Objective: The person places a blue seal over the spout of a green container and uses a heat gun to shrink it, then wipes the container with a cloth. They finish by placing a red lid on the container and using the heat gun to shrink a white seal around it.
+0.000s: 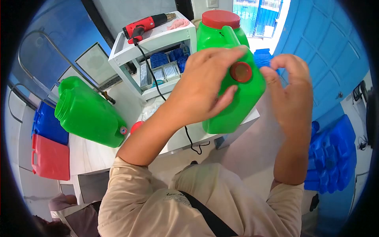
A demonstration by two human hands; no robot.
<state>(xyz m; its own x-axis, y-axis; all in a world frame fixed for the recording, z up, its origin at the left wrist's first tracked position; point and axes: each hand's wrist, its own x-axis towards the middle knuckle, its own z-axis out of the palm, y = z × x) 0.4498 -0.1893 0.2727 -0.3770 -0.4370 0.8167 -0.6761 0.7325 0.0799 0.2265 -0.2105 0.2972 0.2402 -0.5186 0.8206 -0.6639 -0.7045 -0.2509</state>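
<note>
A green plastic jug (pixel 227 118) stands at the table's front right corner, with a wide red screw lid (pixel 221 19) at its far end. Toward me on the jug sits a small red ring-shaped cap (pixel 241 72) with a brownish middle. My left hand (pixel 201 85) grips the jug around this cap, fingers stretched past one side and thumb on the other. Just right of the jug, my right hand (pixel 291 85) is raised with thumb and forefinger curled together. Whatever it pinches, if anything, is too small to make out.
Another green jug (pixel 89 116), uncapped, stands left on the table. A red heat gun (pixel 144 27) lies on a white shelf unit (pixel 152 89), its cord trailing down. Red (pixel 50 160) and blue (pixel 51 122) jugs are far left; blue containers (pixel 331 154) stack right. A person (pixel 77 209) is lower left.
</note>
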